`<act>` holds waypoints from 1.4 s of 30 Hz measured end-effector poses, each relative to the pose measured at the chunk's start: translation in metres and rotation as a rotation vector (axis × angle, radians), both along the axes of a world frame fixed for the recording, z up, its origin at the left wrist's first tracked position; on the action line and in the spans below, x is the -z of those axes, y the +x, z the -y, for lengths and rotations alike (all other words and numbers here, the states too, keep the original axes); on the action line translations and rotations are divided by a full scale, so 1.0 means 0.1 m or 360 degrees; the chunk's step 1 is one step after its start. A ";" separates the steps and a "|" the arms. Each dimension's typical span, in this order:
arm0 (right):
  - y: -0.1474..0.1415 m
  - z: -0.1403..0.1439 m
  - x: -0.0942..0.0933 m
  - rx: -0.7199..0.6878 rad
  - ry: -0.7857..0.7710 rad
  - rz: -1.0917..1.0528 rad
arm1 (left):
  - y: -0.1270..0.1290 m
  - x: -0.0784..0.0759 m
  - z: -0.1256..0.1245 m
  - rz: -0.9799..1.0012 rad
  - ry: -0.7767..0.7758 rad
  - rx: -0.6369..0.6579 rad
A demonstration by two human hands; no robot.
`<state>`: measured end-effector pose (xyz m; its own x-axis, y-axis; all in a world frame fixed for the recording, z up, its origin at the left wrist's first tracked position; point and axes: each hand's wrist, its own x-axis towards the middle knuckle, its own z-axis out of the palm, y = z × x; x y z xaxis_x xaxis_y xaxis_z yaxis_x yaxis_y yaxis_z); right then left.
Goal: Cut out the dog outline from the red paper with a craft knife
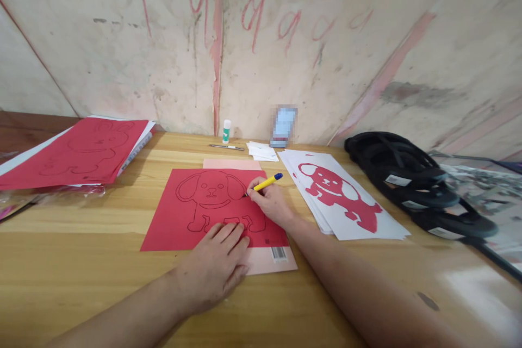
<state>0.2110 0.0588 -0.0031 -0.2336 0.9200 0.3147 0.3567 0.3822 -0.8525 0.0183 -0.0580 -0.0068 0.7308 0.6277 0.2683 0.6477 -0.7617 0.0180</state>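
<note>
Far left of both hands: stack of red sheets (81,152), well apart. Left hand (216,266) flat, fingers spread, pressing the near edge of the red paper (171,223) with the dog outline (216,198). Right hand (271,201) just beyond it, pinching a yellow pen (268,181), tip at the outline's right ear; pen axis runs up-right. Right of that hand: white sheets (387,225) with a red dog cutout (338,196). No containers.
</note>
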 end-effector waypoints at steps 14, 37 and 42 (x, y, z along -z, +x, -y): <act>0.00 0.02 -0.02 -0.0012 0.0003 0.0062 | -0.02 0.03 -0.01 0.0048 -0.0044 0.0028; 0.01 0.00 0.01 -0.0058 0.0024 0.0075 | -0.01 0.03 -0.02 0.0063 -0.0013 0.0027; 0.01 0.01 -0.01 -0.0076 0.0003 0.0073 | -0.01 0.05 -0.01 0.0079 -0.0003 0.0015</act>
<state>0.2115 0.0576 -0.0017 -0.2916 0.9069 0.3042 0.3769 0.4012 -0.8349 0.0173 -0.0567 -0.0115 0.7224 0.6214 0.3032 0.6387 -0.7677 0.0516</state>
